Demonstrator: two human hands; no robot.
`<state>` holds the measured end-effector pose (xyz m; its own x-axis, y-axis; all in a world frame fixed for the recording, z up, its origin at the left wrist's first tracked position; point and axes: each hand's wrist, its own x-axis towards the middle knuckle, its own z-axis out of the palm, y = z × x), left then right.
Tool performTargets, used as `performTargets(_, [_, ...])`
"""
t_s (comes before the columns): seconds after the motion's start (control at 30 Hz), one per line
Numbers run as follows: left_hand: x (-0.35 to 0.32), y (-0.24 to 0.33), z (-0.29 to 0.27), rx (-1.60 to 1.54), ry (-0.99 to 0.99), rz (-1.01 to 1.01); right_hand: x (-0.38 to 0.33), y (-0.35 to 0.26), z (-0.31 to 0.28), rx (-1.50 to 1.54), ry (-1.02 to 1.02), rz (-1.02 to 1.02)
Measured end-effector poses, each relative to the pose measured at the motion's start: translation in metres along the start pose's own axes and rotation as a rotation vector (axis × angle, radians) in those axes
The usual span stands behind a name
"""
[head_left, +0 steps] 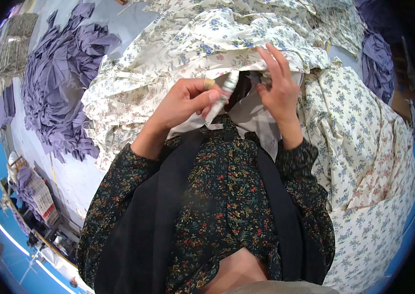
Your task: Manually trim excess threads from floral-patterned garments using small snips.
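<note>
My left hand [184, 102] is closed, its thumb and forefinger pinching a narrow whitish strip [225, 93] with faint coloured marks. It looks like folded cloth, though I cannot be sure. A pale yellowish band wraps one finger of that hand. To its right, my right hand [282, 88] has its fingers apart, with the fingertips over the edge of a white floral fabric [227, 36] heaped in front of me. Nothing shows in its grip. Between the hands is a dark gap [242, 90] under the fabric's edge, and pale cloth [259, 115] hangs below it.
Crumpled purple fabric [65, 83] lies on the table [136, 19] at left, with a stack of greyish folded pieces [17, 44] beyond. More floral fabric [359, 142] drapes down at right. Another purple heap [378, 63] sits at far right. A cluttered rack [36, 191] stands lower left.
</note>
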<state>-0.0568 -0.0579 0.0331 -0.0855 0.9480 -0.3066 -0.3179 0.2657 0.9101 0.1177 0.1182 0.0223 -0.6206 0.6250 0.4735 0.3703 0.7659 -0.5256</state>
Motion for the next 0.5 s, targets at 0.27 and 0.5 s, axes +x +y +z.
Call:
performTargets(0.27, [-0.029, -0.099, -0.098, 0.524, 0.449, 0.051, 0.052, 0.055, 0.033, 0.294, -0.316, -0.074])
performTargets(0.5, [-0.04, -0.119, -0.147, 1.206, 0.286, -0.222, 0.099, 0.241, -0.242, -0.91, 0.224, -0.394])
